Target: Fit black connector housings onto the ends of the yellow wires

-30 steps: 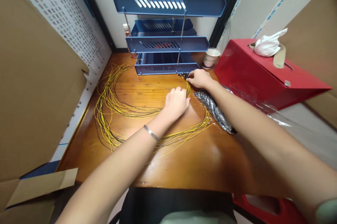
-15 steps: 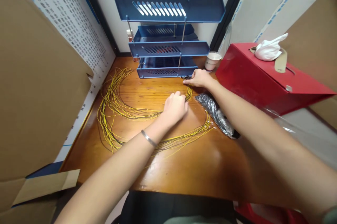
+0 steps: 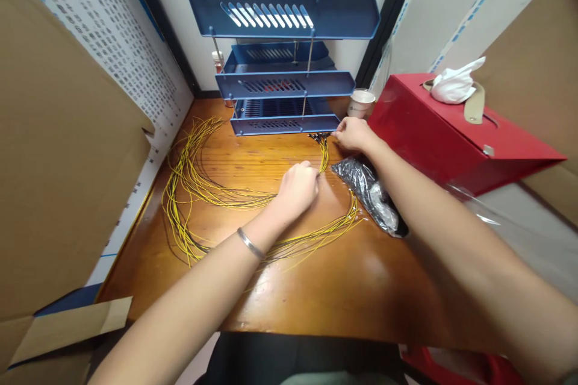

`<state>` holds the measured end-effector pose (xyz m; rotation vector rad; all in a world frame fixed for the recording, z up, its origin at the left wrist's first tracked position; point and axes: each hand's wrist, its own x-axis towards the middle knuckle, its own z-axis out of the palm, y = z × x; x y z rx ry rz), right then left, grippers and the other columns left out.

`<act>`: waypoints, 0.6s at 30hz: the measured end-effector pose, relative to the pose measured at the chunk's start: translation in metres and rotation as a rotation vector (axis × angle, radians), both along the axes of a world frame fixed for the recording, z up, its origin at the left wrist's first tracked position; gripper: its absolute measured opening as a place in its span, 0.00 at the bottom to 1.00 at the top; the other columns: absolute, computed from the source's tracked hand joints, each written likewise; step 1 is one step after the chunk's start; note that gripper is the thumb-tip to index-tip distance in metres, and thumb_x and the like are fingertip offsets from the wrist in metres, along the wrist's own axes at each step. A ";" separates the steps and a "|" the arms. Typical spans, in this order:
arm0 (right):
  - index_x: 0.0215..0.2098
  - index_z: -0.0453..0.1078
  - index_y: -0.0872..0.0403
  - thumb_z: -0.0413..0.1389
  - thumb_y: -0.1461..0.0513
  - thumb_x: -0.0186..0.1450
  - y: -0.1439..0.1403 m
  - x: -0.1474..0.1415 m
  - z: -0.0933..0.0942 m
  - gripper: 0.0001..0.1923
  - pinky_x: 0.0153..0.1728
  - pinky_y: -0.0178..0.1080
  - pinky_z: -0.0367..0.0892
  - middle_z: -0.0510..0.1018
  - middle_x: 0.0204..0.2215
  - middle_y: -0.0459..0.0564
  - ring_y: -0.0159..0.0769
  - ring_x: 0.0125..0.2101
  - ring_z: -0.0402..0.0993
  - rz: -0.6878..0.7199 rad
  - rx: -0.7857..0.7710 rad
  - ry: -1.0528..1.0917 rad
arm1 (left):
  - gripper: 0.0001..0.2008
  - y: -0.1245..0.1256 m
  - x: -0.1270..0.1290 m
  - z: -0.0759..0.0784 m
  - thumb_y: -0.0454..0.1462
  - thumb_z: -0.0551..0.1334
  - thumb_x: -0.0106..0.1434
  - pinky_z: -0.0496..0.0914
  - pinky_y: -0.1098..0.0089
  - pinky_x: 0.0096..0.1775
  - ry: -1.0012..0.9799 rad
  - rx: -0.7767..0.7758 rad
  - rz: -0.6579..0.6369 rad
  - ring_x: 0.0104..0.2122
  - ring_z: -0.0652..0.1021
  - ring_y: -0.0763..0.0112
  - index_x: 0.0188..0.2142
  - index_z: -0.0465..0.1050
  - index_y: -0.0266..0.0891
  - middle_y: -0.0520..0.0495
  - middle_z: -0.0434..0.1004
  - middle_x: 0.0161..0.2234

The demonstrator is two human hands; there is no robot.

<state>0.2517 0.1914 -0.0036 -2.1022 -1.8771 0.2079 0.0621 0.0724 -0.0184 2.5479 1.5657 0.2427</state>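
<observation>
A loose bundle of thin yellow and black wires (image 3: 226, 193) curves across the wooden table. My left hand (image 3: 298, 187) is closed around the bundle near its far right end, where the wires bend upward. Small dark connectors (image 3: 319, 137) cluster at that end, just in front of the blue tray rack. Beside them, to the right, my right hand (image 3: 353, 133) has its fingers pinched together; whatever is between them is too small to make out. Just below the right hand lies a clear plastic bag of black parts (image 3: 370, 195), partly covered by the right forearm.
A blue tiered tray rack (image 3: 284, 85) stands at the back. Right of it are a paper cup (image 3: 361, 103) and a red box (image 3: 456, 132) with white tissue on top. Cardboard (image 3: 58, 150) walls the left side. A small bottle (image 3: 217, 62) is behind the rack.
My right hand has shifted right, away from the dark connectors, which now show more clearly. My left hand keeps its hold on the wires. The whole view has shifted slightly.
</observation>
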 end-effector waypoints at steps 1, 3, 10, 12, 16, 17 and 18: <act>0.40 0.77 0.55 0.61 0.59 0.63 -0.004 0.004 0.000 0.09 0.47 0.44 0.72 0.83 0.41 0.60 0.48 0.44 0.80 0.002 -0.008 0.003 | 0.17 -0.002 -0.001 0.001 0.33 0.52 0.71 0.73 0.64 0.46 0.000 -0.005 -0.008 0.42 0.79 0.61 0.43 0.81 0.36 0.39 0.78 0.41; 0.38 0.78 0.55 0.61 0.61 0.62 -0.011 0.011 0.000 0.07 0.47 0.44 0.72 0.83 0.40 0.59 0.47 0.42 0.80 0.010 -0.016 0.006 | 0.17 -0.005 -0.002 0.002 0.33 0.52 0.71 0.73 0.64 0.46 0.000 -0.015 -0.023 0.41 0.79 0.61 0.42 0.81 0.36 0.39 0.78 0.41; 0.44 0.77 0.54 0.56 0.62 0.66 -0.058 0.004 0.009 0.11 0.50 0.47 0.69 0.82 0.44 0.58 0.50 0.46 0.78 0.111 0.184 -0.024 | 0.16 -0.011 -0.010 0.003 0.33 0.53 0.71 0.73 0.62 0.45 -0.022 -0.028 -0.075 0.40 0.80 0.59 0.42 0.82 0.36 0.38 0.79 0.39; 0.42 0.76 0.54 0.55 0.63 0.66 -0.080 -0.002 0.016 0.10 0.51 0.49 0.67 0.82 0.43 0.58 0.51 0.48 0.75 0.214 0.339 -0.069 | 0.15 -0.010 -0.013 0.003 0.33 0.54 0.70 0.73 0.62 0.46 -0.033 -0.031 -0.095 0.41 0.80 0.59 0.43 0.82 0.36 0.39 0.79 0.40; 0.40 0.77 0.54 0.57 0.62 0.65 -0.120 -0.004 0.029 0.08 0.36 0.42 0.67 0.81 0.30 0.53 0.41 0.31 0.75 0.266 0.289 -0.028 | 0.13 -0.009 -0.021 0.006 0.38 0.60 0.69 0.74 0.60 0.49 -0.072 -0.036 -0.140 0.45 0.79 0.57 0.47 0.81 0.38 0.40 0.80 0.42; 0.39 0.78 0.54 0.57 0.61 0.65 -0.129 -0.002 0.031 0.08 0.33 0.41 0.66 0.81 0.28 0.52 0.40 0.28 0.74 0.265 0.218 -0.040 | 0.13 -0.010 -0.023 0.007 0.39 0.60 0.68 0.73 0.58 0.51 -0.095 -0.019 -0.147 0.46 0.79 0.56 0.47 0.80 0.37 0.40 0.80 0.43; 0.36 0.78 0.53 0.57 0.61 0.64 -0.137 0.000 0.033 0.07 0.32 0.40 0.64 0.81 0.28 0.51 0.39 0.28 0.74 0.289 0.134 -0.063 | 0.13 -0.011 -0.025 0.009 0.39 0.60 0.68 0.72 0.56 0.54 -0.119 0.008 -0.154 0.46 0.79 0.56 0.48 0.80 0.36 0.40 0.81 0.44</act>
